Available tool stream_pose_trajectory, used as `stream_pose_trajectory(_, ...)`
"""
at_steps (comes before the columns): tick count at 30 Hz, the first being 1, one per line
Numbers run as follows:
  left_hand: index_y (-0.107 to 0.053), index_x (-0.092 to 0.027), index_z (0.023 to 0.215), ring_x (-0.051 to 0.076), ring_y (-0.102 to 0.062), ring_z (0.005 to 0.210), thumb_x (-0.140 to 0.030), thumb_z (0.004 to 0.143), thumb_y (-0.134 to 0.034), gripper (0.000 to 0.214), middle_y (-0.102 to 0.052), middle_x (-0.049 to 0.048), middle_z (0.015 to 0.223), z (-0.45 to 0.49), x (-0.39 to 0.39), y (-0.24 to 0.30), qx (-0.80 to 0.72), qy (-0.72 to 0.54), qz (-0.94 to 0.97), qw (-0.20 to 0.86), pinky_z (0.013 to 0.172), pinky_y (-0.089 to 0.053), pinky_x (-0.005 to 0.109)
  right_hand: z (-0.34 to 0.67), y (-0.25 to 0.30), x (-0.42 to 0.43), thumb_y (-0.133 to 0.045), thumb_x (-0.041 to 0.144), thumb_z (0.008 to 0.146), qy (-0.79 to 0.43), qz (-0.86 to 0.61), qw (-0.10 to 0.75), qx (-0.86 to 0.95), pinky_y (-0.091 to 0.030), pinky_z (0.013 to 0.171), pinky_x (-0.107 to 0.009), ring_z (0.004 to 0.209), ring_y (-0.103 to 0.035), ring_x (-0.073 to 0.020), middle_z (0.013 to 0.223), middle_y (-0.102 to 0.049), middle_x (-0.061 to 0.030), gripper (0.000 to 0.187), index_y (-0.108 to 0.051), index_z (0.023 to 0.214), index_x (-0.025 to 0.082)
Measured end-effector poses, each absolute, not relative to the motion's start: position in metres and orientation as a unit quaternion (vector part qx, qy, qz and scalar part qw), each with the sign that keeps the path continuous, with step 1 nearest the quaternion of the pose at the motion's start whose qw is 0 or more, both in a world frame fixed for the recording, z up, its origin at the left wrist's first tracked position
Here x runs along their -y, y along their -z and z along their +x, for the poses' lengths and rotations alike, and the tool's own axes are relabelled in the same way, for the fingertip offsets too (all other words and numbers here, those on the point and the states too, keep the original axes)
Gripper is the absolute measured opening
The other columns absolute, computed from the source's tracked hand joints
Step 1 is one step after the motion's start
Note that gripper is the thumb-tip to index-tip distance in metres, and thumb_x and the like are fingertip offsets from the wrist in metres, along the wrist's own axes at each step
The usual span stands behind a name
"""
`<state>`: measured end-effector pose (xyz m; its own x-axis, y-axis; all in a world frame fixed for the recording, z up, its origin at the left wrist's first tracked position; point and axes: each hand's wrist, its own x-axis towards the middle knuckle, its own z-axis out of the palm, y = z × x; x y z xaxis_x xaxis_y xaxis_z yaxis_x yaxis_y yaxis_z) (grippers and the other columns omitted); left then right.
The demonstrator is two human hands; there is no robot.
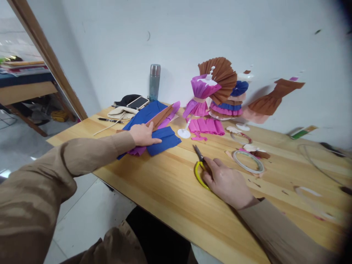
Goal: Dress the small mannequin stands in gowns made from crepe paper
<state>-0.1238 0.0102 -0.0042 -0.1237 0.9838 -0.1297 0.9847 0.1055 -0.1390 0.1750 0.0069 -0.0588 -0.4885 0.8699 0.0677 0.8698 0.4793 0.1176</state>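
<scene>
My left hand [143, 135] rests on a pile of crepe paper, fingers spread over the blue sheet [164, 141]. Brown paper [162, 116] and purple paper [173, 110] stick out of the same pile beyond it. My right hand [224, 178] is closed around the yellow-handled scissors [200, 169], whose dark blades lie low over the wooden table and point away from me. Past the blades are a pleated pink paper strip [206, 126] and a small pink scrap [199, 138]. A little mannequin in a purple and pink paper dress [202, 90] stands behind them on a white base.
A tiered paper dress [227, 106] and a brown one [271, 99] stand on the right. Tape rolls [249, 162] and scraps lie near my right hand. At the back left are a thermos [154, 82], a phone [138, 103] and a pen [110, 120]. A wall closes off the back.
</scene>
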Motion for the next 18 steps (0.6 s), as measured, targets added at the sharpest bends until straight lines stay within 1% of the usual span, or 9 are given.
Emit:
stream_pose_trajectory(2,-0.026,-0.010,0.150,0.039,-0.058,0.117,-0.078,0.080,-0.040,0.098,-0.053,0.0273,0.134,-0.121,-0.010,0.010,-0.736,0.110,0.668,-0.015,0.091,-0.048,0.044,0.175,0.058,-0.006,-0.044,0.028,0.092,-0.068,0.505,-0.003,-0.860,-0.029,0.052,-0.031,0.071,-0.064,-0.0192,0.098,-0.066,-0.0067,0.035,-0.060,0.120,0.017)
stream_pose_trajectory(5,-0.040,-0.011,0.141,0.037,-0.062,0.110,-0.055,0.087,-0.045,0.069,-0.059,0.0250,0.123,-0.124,-0.013,0.014,-0.721,0.108,0.683,-0.040,0.087,-0.049,0.043,0.175,0.056,-0.005,-0.044,0.027,0.091,-0.066,0.504,-0.009,-0.861,-0.028,0.052,-0.031,0.069,-0.064,-0.0187,0.097,-0.067,-0.0072,0.034,-0.060,0.120,0.016)
stream_pose_trajectory(7,-0.048,-0.012,0.131,0.034,-0.065,0.104,-0.035,0.090,-0.043,0.048,-0.062,0.0223,0.116,-0.126,-0.015,0.012,-0.718,0.097,0.688,-0.051,0.083,-0.050,0.041,0.174,0.055,-0.005,-0.043,0.026,0.091,-0.066,0.502,-0.012,-0.862,-0.028,0.052,-0.031,0.069,-0.063,-0.0186,0.097,-0.067,-0.0076,0.034,-0.060,0.119,0.016)
stream_pose_trajectory(8,-0.050,-0.011,0.129,0.033,-0.065,0.103,-0.028,0.090,-0.040,0.043,-0.062,0.0217,0.114,-0.127,-0.016,0.010,-0.719,0.092,0.687,-0.057,0.083,-0.050,0.040,0.174,0.055,-0.005,-0.043,0.026,0.091,-0.067,0.502,-0.012,-0.862,-0.028,0.051,-0.031,0.069,-0.063,-0.0185,0.096,-0.067,-0.0078,0.034,-0.061,0.118,0.016)
stream_pose_trajectory(11,-0.046,-0.008,0.132,0.033,-0.062,0.110,-0.015,0.092,-0.030,0.043,-0.058,0.0249,0.120,-0.124,-0.016,0.009,-0.730,0.070,0.673,-0.093,0.085,-0.048,0.040,0.173,0.054,-0.005,-0.043,0.026,0.091,-0.065,0.502,-0.007,-0.863,-0.027,0.051,-0.031,0.069,-0.063,-0.0185,0.097,-0.067,-0.0083,0.033,-0.061,0.117,0.016)
stream_pose_trajectory(13,-0.043,-0.007,0.134,0.034,-0.058,0.116,-0.017,0.094,-0.029,0.044,-0.054,0.0271,0.126,-0.120,-0.015,0.011,-0.734,0.062,0.668,-0.103,0.086,-0.046,0.041,0.173,0.054,-0.005,-0.043,0.026,0.091,-0.062,0.503,-0.004,-0.862,-0.027,0.051,-0.031,0.070,-0.063,-0.0186,0.098,-0.066,-0.0084,0.034,-0.060,0.118,0.015)
stream_pose_trajectory(14,-0.044,-0.007,0.134,0.035,-0.058,0.116,-0.024,0.095,-0.033,0.043,-0.055,0.0269,0.126,-0.118,-0.015,0.012,-0.733,0.067,0.670,-0.098,0.086,-0.046,0.041,0.173,0.055,-0.005,-0.043,0.026,0.091,-0.061,0.504,-0.004,-0.862,-0.027,0.051,-0.031,0.070,-0.063,-0.0186,0.099,-0.066,-0.0083,0.034,-0.060,0.118,0.015)
stream_pose_trajectory(16,-0.048,-0.009,0.130,0.036,-0.060,0.112,-0.046,0.093,-0.043,0.053,-0.060,0.0246,0.121,-0.115,-0.013,0.012,-0.726,0.083,0.679,-0.065,0.086,-0.047,0.041,0.173,0.055,-0.005,-0.043,0.026,0.091,-0.062,0.505,-0.005,-0.861,-0.028,0.052,-0.031,0.070,-0.063,-0.0185,0.098,-0.066,-0.0081,0.034,-0.060,0.119,0.015)
stream_pose_trajectory(18,-0.048,-0.012,0.130,0.036,-0.062,0.109,-0.065,0.087,-0.043,0.069,-0.064,0.0213,0.117,-0.113,-0.010,0.008,-0.720,0.082,0.689,-0.017,0.087,-0.048,0.042,0.174,0.055,-0.006,-0.043,0.026,0.092,-0.064,0.504,-0.006,-0.861,-0.028,0.051,-0.030,0.070,-0.063,-0.0183,0.098,-0.067,-0.0077,0.035,-0.060,0.120,0.015)
